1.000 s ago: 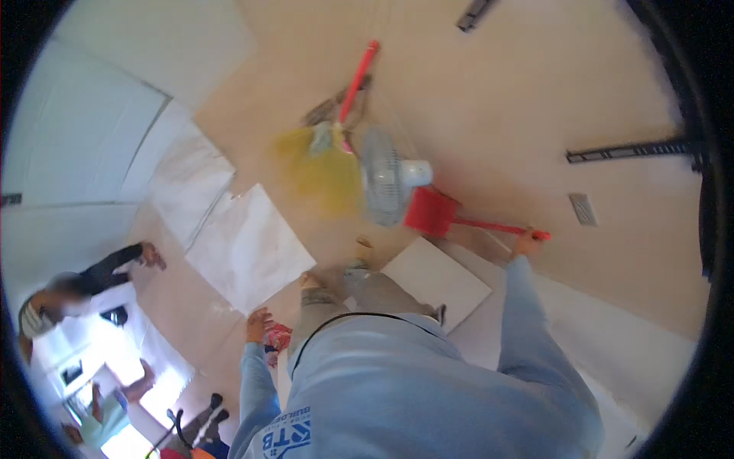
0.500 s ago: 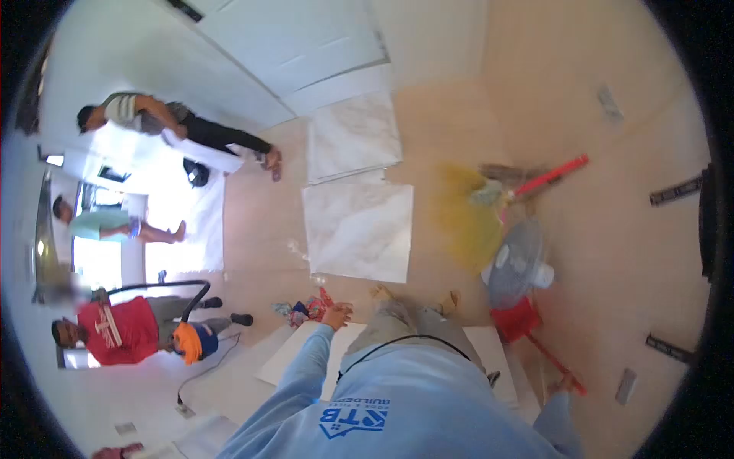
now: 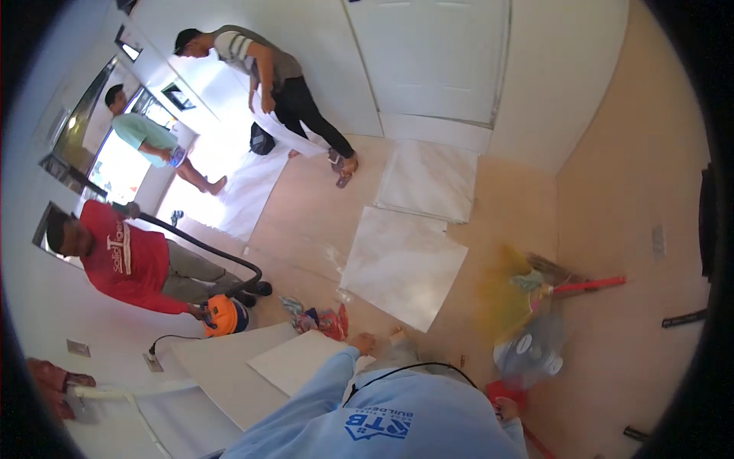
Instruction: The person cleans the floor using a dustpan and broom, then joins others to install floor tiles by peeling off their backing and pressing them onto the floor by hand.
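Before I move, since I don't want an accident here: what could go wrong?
The fan stands close to the red dustpan by your right hand, so a careless swing might bump it. The loose rags on the floor near your left hand could slip underfoot. The power cord may snag if the vacuum is pulled away.

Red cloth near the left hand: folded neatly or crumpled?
Crumpled: the red cloth lies bunched in a heap with an uneven outline.
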